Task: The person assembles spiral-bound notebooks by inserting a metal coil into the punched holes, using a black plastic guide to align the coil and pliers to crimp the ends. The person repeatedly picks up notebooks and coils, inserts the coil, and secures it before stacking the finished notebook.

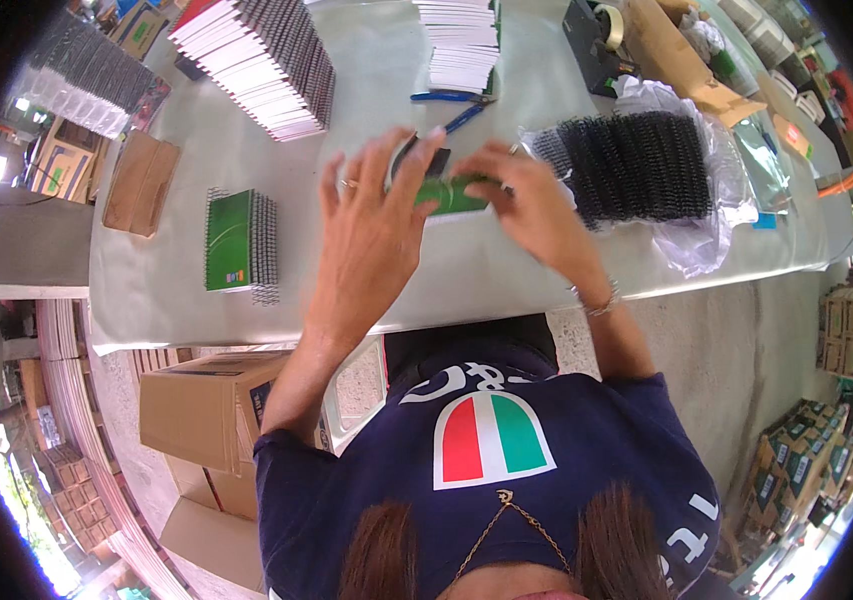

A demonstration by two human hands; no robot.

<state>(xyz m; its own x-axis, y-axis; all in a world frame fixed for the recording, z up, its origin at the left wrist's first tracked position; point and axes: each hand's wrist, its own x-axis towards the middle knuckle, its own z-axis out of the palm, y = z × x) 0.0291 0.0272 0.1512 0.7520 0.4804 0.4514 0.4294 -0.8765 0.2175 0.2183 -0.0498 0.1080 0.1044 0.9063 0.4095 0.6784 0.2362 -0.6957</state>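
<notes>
A small green-covered notebook (454, 196) is between my hands over the table, its pale lower edge showing. My right hand (531, 200) is closed on its right end, thumb and fingers bent around it. At its left end is my left hand (374, 205), fingers spread and raised, thumb against the cover. A dark, curved piece (438, 162) shows just behind the notebook, partly covered by my left fingers; its kind cannot be made out. Beside my right hand lies a bundle of black spiral binding coils (636, 168) on crumpled white wrapping (731, 185).
Left on the table stand a stack of green spiral notebooks (231, 240), a tall notebook stack (261, 65) and a brown cardboard piece (141, 183). Blue-handled pliers (464, 118) lie below white booklets (461, 50). A tape dispenser (596, 45) sits far right; cardboard boxes (201, 410) stand below.
</notes>
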